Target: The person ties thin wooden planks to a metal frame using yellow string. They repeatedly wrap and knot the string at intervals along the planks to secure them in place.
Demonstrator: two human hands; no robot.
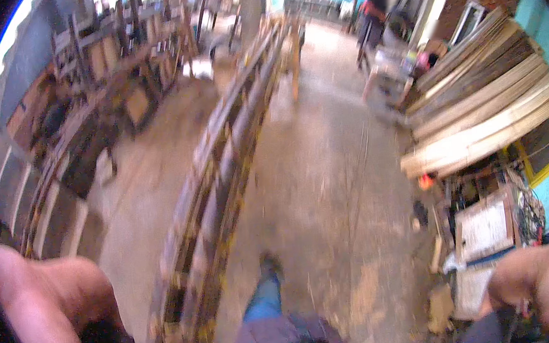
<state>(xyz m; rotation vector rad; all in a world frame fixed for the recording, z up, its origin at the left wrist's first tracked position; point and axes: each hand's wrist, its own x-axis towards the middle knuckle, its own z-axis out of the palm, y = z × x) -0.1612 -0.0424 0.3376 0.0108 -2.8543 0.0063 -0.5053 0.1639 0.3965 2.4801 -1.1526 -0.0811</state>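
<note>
My left hand (52, 299) is raised close to the camera at the lower left rim, its fingers partly cut off and blurred. Opposite it, at the lower right rim, my right hand (542, 274) is also held up close. Its fingertips run out of the picture, so whether it grips anything is hidden. Neither hand visibly touches the things on the floor. Between them, below, show my clothing and one blue trouser leg (264, 301) with a dark shoe.
A long narrow frame of rails (215, 170) runs away from me, left of my foot. Stacked planks (480, 112) lean along the right wall above clutter and a framed board (484, 224). Wooden pieces (105, 62) crowd the far left. Another person (375, 16) stands far ahead.
</note>
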